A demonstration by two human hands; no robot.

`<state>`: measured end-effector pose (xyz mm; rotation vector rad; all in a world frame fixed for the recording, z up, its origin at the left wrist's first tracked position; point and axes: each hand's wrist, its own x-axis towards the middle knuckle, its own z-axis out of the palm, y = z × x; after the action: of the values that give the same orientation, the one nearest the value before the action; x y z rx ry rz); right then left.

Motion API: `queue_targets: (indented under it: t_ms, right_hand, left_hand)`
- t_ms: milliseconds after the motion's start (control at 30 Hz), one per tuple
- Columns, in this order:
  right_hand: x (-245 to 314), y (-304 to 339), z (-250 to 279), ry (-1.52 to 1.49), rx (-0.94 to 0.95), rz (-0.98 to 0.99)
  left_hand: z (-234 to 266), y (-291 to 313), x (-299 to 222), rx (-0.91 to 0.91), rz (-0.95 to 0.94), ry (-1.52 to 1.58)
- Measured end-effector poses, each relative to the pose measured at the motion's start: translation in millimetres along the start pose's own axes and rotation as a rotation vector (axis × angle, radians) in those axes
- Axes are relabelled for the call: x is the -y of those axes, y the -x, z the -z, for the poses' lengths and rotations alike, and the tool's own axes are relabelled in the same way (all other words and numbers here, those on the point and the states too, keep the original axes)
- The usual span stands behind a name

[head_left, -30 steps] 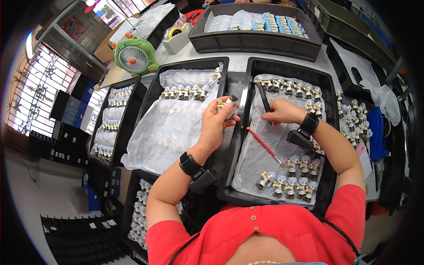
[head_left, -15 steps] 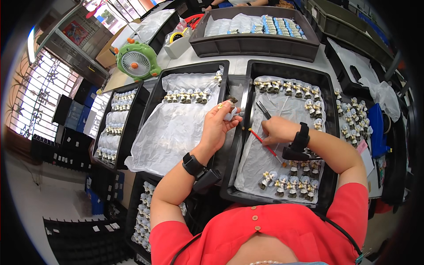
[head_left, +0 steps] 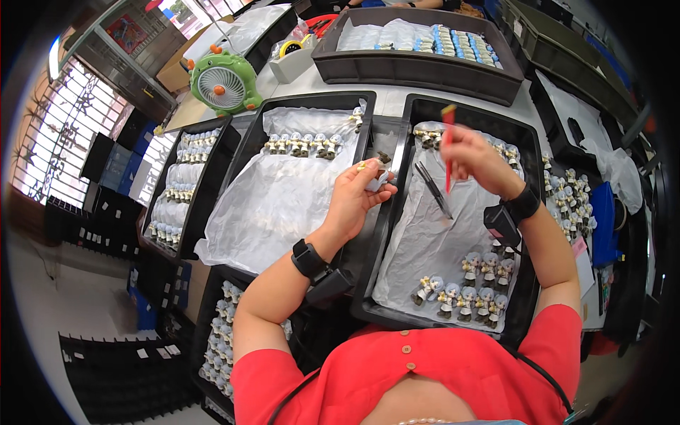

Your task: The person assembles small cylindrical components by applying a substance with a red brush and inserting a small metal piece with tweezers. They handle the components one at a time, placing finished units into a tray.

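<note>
Pinched in my left hand (head_left: 358, 197) is a small figurine (head_left: 383, 157), its dark end pointing up and most of it hidden by my fingers. It is held above the gap between two black trays. My right hand (head_left: 473, 157) grips a thin red stick (head_left: 448, 145) with a yellowish top end, upright over the right tray (head_left: 365, 301); motion blurs it a little. Below that hand, black tweezers (head_left: 432, 189) lie on the tray's white sheet (head_left: 418, 241). Small pale-haired figurines (head_left: 465, 301) stand in rows at the tray's near end, others along its far side.
The left tray (head_left: 241, 166) holds a row of figurines (head_left: 302, 144) on white sheeting. Further left is another filled tray (head_left: 191, 244). A green fan (head_left: 225, 81) and a large grey bin (head_left: 418, 74) stand beyond. Loose figurines (head_left: 569, 195) crowd the right side.
My right hand has risen and moved away from me with the red stick, which has swung from slanted to upright. The tweezers now lie on the sheet. My left hand still holds its figurine.
</note>
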<state>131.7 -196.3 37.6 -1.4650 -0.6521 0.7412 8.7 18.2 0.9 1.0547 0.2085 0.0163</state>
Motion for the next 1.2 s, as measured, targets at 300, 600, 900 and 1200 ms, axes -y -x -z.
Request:
queue_targets:
  t_ms: [300,600,900,1200]
  right_hand:
    - [-1,7,-36,0.159,-0.299,0.645]
    - [-21,3,-45,0.334,-0.131,0.803]
    - [-24,-2,-48,0.551,-0.085,1.018]
    - [-25,1,-54,0.591,-0.095,1.002]
  left_hand:
    - [-1,0,3,0.027,0.097,-0.055]
    - [-1,1,2,0.034,0.106,-0.063]
    - [1,-1,3,0.045,0.113,-0.043]
    - [1,-1,3,0.044,0.114,-0.056]
